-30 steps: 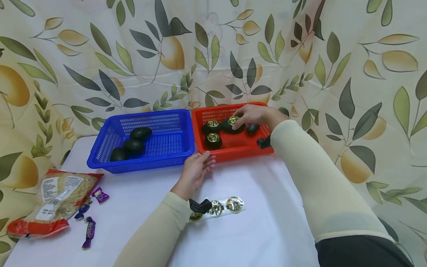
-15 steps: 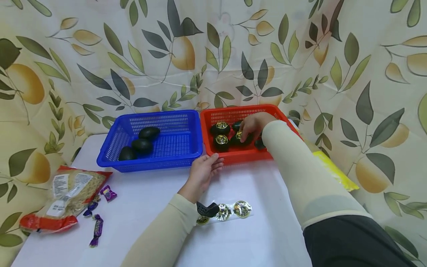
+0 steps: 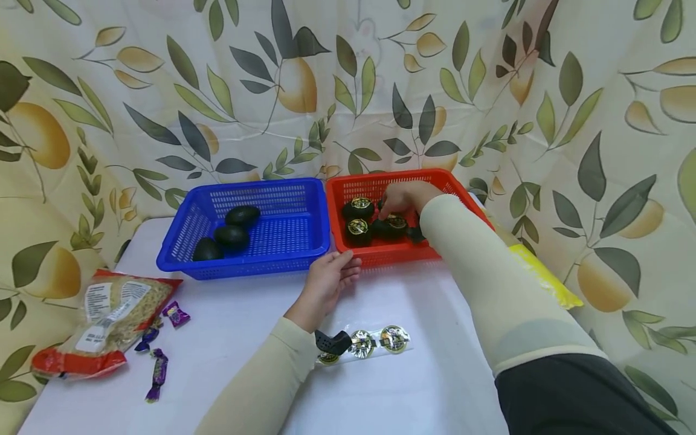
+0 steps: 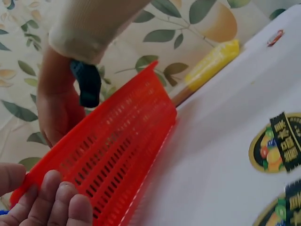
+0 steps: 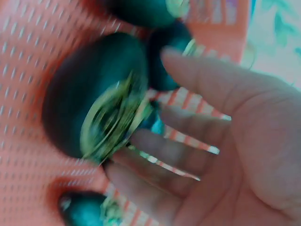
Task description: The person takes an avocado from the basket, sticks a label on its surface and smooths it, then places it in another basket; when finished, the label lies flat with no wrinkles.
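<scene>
In the head view, a blue basket (image 3: 261, 264) with three dark fruits (image 3: 232, 237), a bag (image 3: 111, 317) and candies (image 3: 158, 376) lie left; a sticker strip (image 3: 379, 343) lies in front. The right hand (image 3: 405, 197) obscures part of the red basket (image 3: 399, 256); having shifted rearward, it leaves the labelled fruit (image 3: 389, 228) lying there.

In the left wrist view, the left hand (image 4: 49, 200) pinches the rim.

In the right wrist view, the fingers extend loosely; contact is unclear.

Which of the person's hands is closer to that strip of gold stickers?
Left. The left hand is at the red basket's front wall, just beyond the sticker strip; the right hand is farther off, down in the basket.
</scene>
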### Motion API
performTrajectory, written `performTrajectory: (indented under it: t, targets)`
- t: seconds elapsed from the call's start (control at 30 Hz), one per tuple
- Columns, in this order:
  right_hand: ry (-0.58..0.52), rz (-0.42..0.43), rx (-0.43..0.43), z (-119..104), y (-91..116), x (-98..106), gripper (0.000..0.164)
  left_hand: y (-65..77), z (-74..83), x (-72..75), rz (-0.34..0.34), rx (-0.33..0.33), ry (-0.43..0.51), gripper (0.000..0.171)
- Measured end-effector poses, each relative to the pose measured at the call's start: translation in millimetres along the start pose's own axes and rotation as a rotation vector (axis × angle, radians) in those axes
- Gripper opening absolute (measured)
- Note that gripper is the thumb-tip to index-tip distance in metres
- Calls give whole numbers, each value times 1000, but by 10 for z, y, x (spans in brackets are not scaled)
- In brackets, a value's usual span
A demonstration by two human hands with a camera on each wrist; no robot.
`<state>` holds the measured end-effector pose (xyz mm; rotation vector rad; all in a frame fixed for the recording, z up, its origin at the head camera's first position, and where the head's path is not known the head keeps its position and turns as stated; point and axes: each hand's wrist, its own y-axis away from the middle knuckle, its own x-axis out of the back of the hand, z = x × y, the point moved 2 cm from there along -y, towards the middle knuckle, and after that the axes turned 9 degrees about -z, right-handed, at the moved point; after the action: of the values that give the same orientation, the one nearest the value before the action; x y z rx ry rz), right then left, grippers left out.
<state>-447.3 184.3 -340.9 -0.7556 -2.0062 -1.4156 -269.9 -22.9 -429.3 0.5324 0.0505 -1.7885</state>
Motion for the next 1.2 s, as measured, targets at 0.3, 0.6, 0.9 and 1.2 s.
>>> performTrajectory:
  t: [0.3, 0.6, 0.9, 1.2]
  targets:
    - [204, 248, 342, -837, 96, -88, 46, 360, 200, 777, 68, -19, 7, 37]
    - [140, 171, 586, -1817, 41, -358, 45, 947, 620, 1808, 355, 47, 201, 35]
    - [82, 121, 612, -2363, -441, -405, 45, 1020, 805, 2191, 465, -27, 290, 29]
    - [247, 189, 508, -2735, -940, -407, 46, 988, 804, 2107, 524, -52, 243, 37]
